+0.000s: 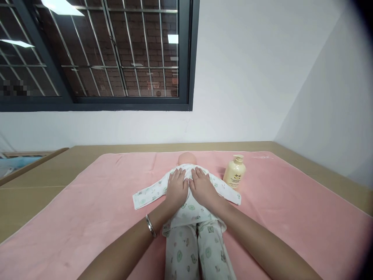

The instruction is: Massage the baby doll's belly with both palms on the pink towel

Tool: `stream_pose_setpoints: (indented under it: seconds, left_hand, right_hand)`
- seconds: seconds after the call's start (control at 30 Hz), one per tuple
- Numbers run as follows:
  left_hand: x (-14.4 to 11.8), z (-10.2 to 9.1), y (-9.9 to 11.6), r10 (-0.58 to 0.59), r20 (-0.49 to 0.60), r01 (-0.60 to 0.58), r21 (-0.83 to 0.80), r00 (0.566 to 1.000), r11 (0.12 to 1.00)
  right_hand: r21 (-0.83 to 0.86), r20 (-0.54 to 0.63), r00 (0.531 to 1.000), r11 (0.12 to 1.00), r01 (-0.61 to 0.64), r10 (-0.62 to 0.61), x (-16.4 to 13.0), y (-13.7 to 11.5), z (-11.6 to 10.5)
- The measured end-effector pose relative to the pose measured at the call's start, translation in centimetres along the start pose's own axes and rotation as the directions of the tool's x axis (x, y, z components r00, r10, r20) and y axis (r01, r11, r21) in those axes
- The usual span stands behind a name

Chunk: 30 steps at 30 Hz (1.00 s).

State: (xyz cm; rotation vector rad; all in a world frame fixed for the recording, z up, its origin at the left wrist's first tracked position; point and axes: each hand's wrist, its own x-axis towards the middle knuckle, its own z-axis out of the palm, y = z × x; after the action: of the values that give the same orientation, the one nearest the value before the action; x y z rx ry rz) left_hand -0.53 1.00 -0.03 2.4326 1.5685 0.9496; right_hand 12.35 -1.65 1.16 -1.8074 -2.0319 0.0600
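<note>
A baby doll (187, 158) lies on its back on a pink towel (96, 202), head pointing away from me. It wears a white printed shirt (148, 194) with sleeves spread out and matching trousers (198, 252). My left hand (176, 187) rests flat on the doll's chest, fingers apart. My right hand (201, 186) lies flat beside it on the chest, touching the shirt. Neither hand grips anything. A silver bracelet (151, 225) circles my left wrist.
A cream pump bottle (234, 172) stands upright on the towel just right of the doll's shoulder. The towel covers a tan bed or table (37, 182) against a white wall (247, 77). A barred dark window (96, 54) is above left.
</note>
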Motion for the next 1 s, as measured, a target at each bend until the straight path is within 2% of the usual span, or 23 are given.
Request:
stream_pose_setpoints:
  seconds: [0.1, 0.27, 0.4, 0.5, 0.57, 0.63, 0.7, 0.87, 1.0]
  left_hand:
    - [-0.6, -0.1, 0.8, 0.042, -0.025, -0.04, 0.065, 0.999, 0.997]
    - [-1.4, -0.5, 1.7, 0.133, -0.019, -0.131, 0.078, 0.991, 0.988]
    - [-0.8, -1.2, 1.3, 0.072, 0.013, -0.071, -0.019, 0.997, 0.997]
    - [0.6, -1.2, -0.2, 0.027, 0.072, -0.02, -0.091, 0.997, 0.996]
    - [1.6, -1.0, -1.5, -0.033, 0.115, 0.047, -0.119, 0.993, 0.992]
    - [2.3, -0.8, -2.5, -0.093, 0.141, 0.109, -0.11, 0.986, 0.988]
    - [2.3, -0.7, -2.7, -0.107, 0.141, 0.116, -0.06, 0.984, 0.991]
    - [0.1, -0.6, 0.0, -0.012, 0.048, 0.005, 0.145, 0.999, 0.989]
    - [-1.1, -0.5, 1.5, 0.066, 0.023, -0.069, 0.173, 0.998, 0.983]
  right_hand:
    - [0.021, -0.011, 1.0, 1.0, -0.002, 0.002, 0.1, 0.2, 0.0]
    - [0.114, 0.019, 0.995, 0.989, 0.096, -0.099, 0.8, 1.5, -0.6]
    - [0.079, 0.023, 0.997, 0.995, 0.068, -0.07, 0.6, 1.1, -0.7]
    - [-0.025, 0.037, 0.997, 0.998, 0.061, -0.06, -0.7, -0.3, -1.0]
    - [-0.071, 0.074, 0.991, 0.99, 0.12, -0.115, -1.7, -1.1, -1.6]
    - [-0.06, 0.112, 0.981, 0.984, 0.168, -0.161, -2.3, -1.5, -2.3]
    - [-0.01, 0.115, 0.983, 0.99, 0.143, -0.141, -2.1, -1.3, -2.7]
    - [0.067, 0.058, 0.998, 0.997, 0.031, -0.035, 0.5, 1.1, -1.6]
    - [0.067, 0.021, 1.0, 0.998, 0.02, -0.021, 1.5, 2.2, -0.5]
